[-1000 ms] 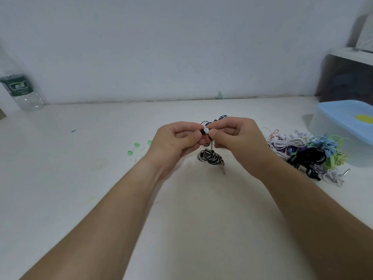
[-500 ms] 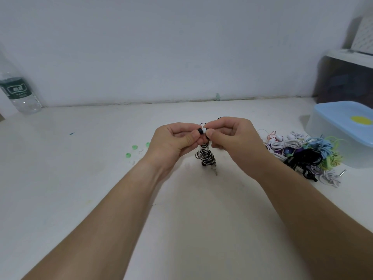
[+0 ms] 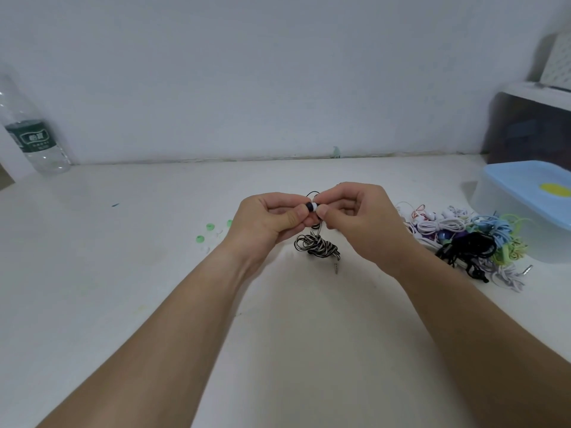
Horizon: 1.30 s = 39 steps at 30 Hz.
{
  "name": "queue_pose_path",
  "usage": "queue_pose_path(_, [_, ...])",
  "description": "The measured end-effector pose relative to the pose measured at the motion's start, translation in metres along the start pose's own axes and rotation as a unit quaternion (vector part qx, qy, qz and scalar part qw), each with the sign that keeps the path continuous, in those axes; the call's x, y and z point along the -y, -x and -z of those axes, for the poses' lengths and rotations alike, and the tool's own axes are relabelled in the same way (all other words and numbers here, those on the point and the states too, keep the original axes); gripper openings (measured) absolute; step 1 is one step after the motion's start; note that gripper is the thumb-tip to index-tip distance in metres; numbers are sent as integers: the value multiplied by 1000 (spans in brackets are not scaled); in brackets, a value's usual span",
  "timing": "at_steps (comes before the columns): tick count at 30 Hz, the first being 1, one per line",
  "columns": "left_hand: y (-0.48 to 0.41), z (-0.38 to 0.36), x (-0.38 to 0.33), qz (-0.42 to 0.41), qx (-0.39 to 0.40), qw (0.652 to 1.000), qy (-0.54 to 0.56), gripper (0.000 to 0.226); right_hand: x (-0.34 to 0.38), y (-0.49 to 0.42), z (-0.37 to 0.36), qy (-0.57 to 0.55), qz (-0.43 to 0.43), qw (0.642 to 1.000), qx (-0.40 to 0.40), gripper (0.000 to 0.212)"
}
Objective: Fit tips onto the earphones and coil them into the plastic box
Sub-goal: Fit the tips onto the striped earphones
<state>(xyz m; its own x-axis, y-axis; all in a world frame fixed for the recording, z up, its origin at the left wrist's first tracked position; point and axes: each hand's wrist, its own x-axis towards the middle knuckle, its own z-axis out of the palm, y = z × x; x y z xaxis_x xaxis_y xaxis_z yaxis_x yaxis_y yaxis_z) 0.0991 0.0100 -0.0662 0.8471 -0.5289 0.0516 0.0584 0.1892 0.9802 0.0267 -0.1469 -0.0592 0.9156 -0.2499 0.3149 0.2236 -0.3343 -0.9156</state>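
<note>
A: Which earphones are in hand?
B: The black-and-white striped pair (image 3: 318,247). Its cable hangs in a loose bundle below the two hands, down to the table (image 3: 92,273), with the metal plug (image 3: 336,268) at its near end.
A: And the bud?
B: The left hand (image 3: 268,220) pinches the black earbud (image 3: 308,207). A white tip (image 3: 314,206) sits against it, pinched by the right hand (image 3: 355,217).
A: Other tips?
B: A few green tips (image 3: 210,227) lie loose on the table, left of the hands.
A: The rest?
B: A tangled pile of earphones (image 3: 463,242) in white, blue, black and green lies to the right, just beside the plastic box (image 3: 500,211). The box's blue lid (image 3: 531,186) is on.
</note>
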Motion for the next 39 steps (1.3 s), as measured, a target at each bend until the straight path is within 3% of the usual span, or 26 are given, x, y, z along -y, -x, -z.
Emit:
queue_pose_path(16, [4, 1, 0, 24, 9, 1000, 5, 12, -2, -3, 3, 147, 65, 987, 18, 26])
queue_pose_path(26, [5, 1, -3, 32, 19, 999, 25, 13, -4, -2, 4, 36, 27, 999, 21, 16])
queue_pose_path(39, [5, 1, -3, 31, 20, 999, 37, 15, -6, -4, 4, 45, 33, 998, 10, 16])
